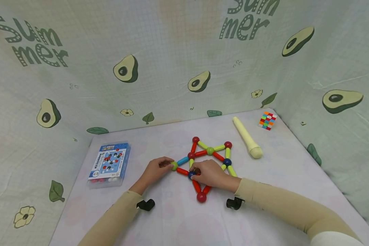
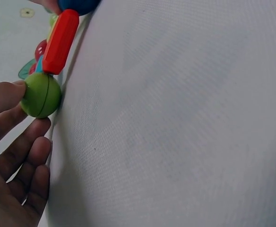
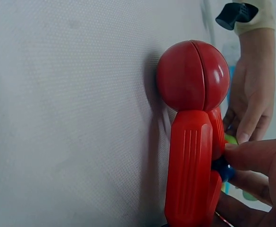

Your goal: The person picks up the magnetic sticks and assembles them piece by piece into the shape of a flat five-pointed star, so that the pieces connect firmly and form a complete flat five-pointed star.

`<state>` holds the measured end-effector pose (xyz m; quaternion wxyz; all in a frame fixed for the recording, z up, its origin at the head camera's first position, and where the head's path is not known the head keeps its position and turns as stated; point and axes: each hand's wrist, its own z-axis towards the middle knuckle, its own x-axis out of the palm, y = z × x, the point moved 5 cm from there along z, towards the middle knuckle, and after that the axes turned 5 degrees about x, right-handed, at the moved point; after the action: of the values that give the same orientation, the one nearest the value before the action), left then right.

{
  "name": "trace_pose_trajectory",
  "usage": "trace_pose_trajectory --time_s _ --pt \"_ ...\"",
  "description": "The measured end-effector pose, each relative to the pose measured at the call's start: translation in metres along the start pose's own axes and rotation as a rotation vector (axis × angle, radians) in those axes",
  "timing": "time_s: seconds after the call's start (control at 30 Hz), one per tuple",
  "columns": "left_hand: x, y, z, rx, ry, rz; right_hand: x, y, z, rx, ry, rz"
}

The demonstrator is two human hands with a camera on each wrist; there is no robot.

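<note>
A star-shaped frame of coloured rods and balls lies on the table. My left hand [image 1: 156, 171] pinches the green ball [image 1: 174, 166] at its left point between thumb and fingers. From that ball run a light-blue rod [image 1: 182, 160] and a red rod [image 2: 61, 42]. With thumb and fingertips, my right hand [image 1: 212, 175] grips a dark blue ball [image 1: 191, 175] at the red rod's other end, hiding part of the frame. Nearest me sits a red ball [image 3: 193, 75] joined to two red rods. Another dark blue ball [image 1: 227, 162] lies right of my right hand.
A clear box with a blue-and-white label [image 1: 109, 164] lies at the left. Back right are a pale yellow stick [image 1: 244, 135] and a colourful puzzle cube [image 1: 267, 120]. Printed cloth [image 1: 166, 68] walls the table's back and sides.
</note>
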<state>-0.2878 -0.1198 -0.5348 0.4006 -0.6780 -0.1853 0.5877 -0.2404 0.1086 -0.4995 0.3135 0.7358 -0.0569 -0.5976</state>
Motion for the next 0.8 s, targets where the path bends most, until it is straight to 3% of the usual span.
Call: trace_pose_trajectory --time_s 0.8 --pt "-0.0007 0.0035 0.0022 -0.038 0.014 -0.009 0.0007 0.0001 0.0 -0.017 -0.008 0.029"
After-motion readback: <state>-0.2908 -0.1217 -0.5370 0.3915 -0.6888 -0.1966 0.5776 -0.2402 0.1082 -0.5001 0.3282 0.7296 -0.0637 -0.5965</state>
